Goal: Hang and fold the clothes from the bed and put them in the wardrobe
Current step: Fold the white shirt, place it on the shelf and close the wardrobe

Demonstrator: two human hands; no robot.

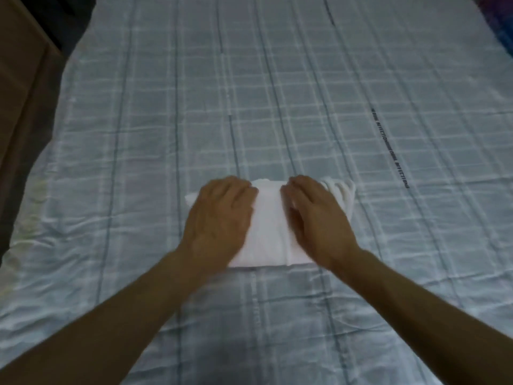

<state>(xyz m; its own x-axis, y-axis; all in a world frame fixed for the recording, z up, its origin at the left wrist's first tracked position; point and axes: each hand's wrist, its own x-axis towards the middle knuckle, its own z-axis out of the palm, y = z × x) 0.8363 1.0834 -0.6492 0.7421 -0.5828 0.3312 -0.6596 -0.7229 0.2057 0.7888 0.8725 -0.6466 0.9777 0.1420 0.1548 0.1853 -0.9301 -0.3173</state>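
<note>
A small white cloth garment folded into a thick rectangle lies near the middle of the pale blue checked bed cover, close to the person. The left hand and the right hand both rest palm down on top of it, a strip of white showing between them, fingers fairly straight and pinching nothing. The fabric looks soft, light and limp, likely to sag and unfold if lifted by one corner. Looped white edges stick out at its right end and may slip loose. A safer hold is probably both hands slid under the short ends, or one palm beneath and one above, keeping the stack level.
</note>
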